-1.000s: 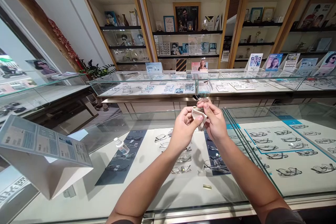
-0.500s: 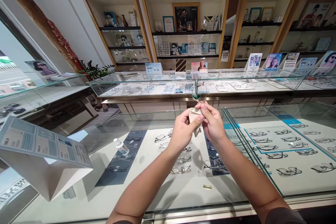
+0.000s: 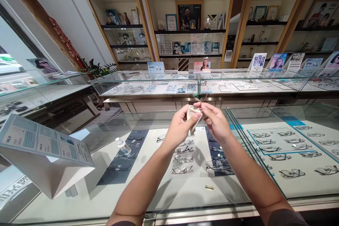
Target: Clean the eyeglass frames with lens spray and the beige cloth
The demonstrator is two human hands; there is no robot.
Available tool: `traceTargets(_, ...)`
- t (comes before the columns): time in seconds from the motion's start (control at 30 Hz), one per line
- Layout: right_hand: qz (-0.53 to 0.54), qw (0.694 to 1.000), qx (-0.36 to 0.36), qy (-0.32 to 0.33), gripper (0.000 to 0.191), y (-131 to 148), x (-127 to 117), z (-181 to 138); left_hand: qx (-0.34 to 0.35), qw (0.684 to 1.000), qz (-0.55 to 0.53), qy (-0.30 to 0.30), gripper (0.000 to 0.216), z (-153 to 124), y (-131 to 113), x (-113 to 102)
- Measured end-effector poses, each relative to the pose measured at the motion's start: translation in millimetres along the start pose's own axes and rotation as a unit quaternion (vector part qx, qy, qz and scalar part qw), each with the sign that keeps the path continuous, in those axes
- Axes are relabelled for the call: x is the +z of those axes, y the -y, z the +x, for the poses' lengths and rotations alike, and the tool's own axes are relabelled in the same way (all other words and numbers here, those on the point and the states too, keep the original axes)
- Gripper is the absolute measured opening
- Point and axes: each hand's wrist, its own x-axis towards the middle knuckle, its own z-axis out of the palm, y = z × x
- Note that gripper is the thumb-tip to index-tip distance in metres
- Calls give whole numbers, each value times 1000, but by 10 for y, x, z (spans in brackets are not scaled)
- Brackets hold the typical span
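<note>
Both my hands are raised above the glass display counter (image 3: 185,197). My left hand (image 3: 178,127) pinches a small beige cleaning cloth (image 3: 191,113) between thumb and fingers. My right hand (image 3: 215,122) is closed on a thin-framed pair of glasses (image 3: 200,94), whose clear lens sticks up above my fingertips. The cloth is pressed against the lower part of the glasses, where the two hands meet. The rest of the frame is hidden behind my fingers.
A small white bottle (image 3: 123,146) and a folded brochure stand (image 3: 45,155) rest on the counter at left. A small brass piece (image 3: 209,187) lies on the glass. Rows of eyeglasses (image 3: 182,159) lie inside the case. More glass cases and wall shelves stand behind.
The lens above my fingers has swung from right of the hands toward the left and sits lower. Both hands shifted slightly left with the cloth still between them.
</note>
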Motion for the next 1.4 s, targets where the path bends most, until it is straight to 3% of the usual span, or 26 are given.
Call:
traceTargets(0.3, 17, 999, 44, 21, 32, 129, 27, -33, -1, 1000, -17, -6, 39, 9, -40, -4)
traceTargets(0.5, -3, 999, 29, 41, 62, 125, -37, -38, -3, 999, -18, -31, 41, 8, -49, -30)
traceTargets(0.6, -13, 999, 21, 34, 68, 114, -57, -26, 9, 999, -6, -45, 41, 10, -50, -57)
traceTargets(1.0, -80, 995, -40, 42, 56, 87, -63, -43, 10, 999, -9, -32, 39, -14, -58, -18)
traceTargets(1.4, -114, 985, -128, -18, 29, 66, 8, -42, -10, 996, -73, -40, 44, 4, 5, 56)
